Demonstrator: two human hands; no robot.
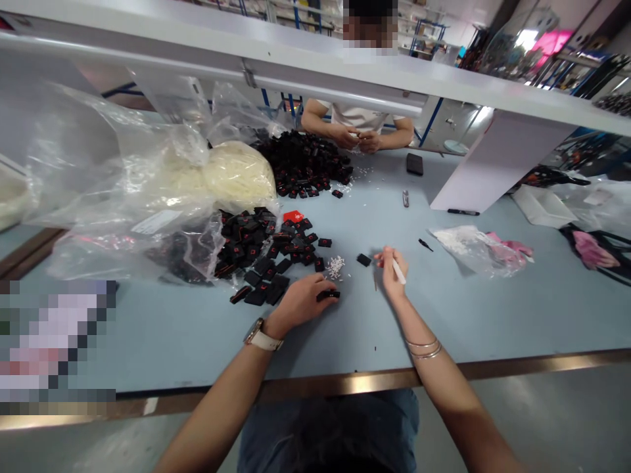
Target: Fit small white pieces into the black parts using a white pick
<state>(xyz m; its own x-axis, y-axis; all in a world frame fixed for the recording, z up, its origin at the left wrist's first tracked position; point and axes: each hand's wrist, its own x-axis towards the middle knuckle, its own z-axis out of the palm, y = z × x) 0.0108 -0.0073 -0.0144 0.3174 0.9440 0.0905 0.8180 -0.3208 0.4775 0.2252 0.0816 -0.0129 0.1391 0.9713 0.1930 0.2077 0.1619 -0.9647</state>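
My left hand (304, 299), with a watch at its wrist, grips a small black plastic case (329, 295) low over the table. In my right hand (393, 270) is a slim white pen-like tool (398, 271), its fingers closed round it. Another black case (363, 260) lies on the table just left of that hand. Between the hands, a little farther off, sits a small pile of white pellet-like pieces (336, 267). A heap of black cases (254, 246) with red marks spreads to the left of them.
Clear plastic bags (123, 177) bulge at the left. A larger black heap (305, 161) lies near a co-worker's hands (359, 139) across the table. A white panel (493, 157), a black tweezer-like piece (426, 245) and a plastic bag (478, 249) are at the right. A shelf (296, 56) crosses above.
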